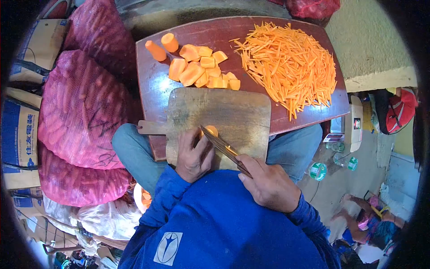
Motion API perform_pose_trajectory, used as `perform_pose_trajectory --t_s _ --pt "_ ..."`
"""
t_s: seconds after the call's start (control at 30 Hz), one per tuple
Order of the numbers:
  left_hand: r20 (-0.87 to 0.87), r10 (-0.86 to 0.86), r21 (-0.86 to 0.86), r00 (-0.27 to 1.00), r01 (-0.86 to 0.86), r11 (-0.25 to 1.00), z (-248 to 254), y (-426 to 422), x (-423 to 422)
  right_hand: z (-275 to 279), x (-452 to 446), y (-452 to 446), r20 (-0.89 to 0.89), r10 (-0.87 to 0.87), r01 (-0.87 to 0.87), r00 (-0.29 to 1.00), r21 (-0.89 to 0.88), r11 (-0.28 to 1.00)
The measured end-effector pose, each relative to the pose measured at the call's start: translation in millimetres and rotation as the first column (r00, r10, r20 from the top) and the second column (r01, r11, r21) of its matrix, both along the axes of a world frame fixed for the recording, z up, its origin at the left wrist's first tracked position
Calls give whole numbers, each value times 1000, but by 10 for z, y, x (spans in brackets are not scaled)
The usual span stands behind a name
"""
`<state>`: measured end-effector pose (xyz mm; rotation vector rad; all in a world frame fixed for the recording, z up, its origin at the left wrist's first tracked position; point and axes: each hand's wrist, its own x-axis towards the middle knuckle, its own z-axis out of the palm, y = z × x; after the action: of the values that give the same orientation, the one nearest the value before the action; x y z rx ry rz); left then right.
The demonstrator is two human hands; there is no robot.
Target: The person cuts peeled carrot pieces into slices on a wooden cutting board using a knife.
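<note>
A wooden cutting board (pixel 233 105) lies at the near side of the red table, its handle pointing left. On it my left hand (pixel 193 154) closes its fingertips on a carrot piece (pixel 210 130), partly hidden by the fingers and blade. My right hand (pixel 271 184) is wrapped round the handle of a knife (pixel 222 147), whose blade angles up and left against the carrot piece. A small orange sliver clings to the blade. Beyond the board sit several peeled carrot chunks (pixel 192 73), and a big heap of carrot sticks (pixel 295 62) lies at the right.
The red table (pixel 156 98) stands over my knees. Stacked pink mesh sacks (pixel 80 112) rise at the left beside cardboard boxes (pixel 20 134). Lower left, a bowl (pixel 142 197) holds orange pieces. Plastic bottles (pixel 318 171) lie on the floor at right, near another person (pixel 367 219).
</note>
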<state>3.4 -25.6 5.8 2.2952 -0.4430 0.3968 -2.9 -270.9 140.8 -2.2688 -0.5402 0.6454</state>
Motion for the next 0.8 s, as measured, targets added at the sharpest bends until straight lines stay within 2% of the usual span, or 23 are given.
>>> perform_pose_trajectory --t_s 0.17,0.33,0.43,0.53,0.6,0.67,0.73,0.8 --pt "29 -35 -35 999 36 999 -14 9 34 -13 124 50 -98 18 -22 995 -41 999" --pt "46 -57 -68 997 60 996 -26 27 20 -202 191 133 -28 6 -5 1000 64 998" --pt "39 -23 -52 999 25 998 8 -13 20 -389 351 293 -63 47 -50 997 -31 998" --pt "79 5 -46 997 -1 999 14 -19 30 -496 431 320 11 43 -43 999 9 999" --pt "26 22 -121 999 -19 992 0 -39 30 -527 436 304 19 32 -33 999 62 998" --pt "36 41 -95 999 -37 995 37 -48 25 -496 423 259 26 21 -24 999 111 994" --pt "35 69 -67 997 -67 996 30 -39 -9 -346 324 201 106 -25 5 994 187 982" --pt "46 64 -80 997 -60 995 -13 -32 -14 -133 267 160 37 6 -10 999 121 993"
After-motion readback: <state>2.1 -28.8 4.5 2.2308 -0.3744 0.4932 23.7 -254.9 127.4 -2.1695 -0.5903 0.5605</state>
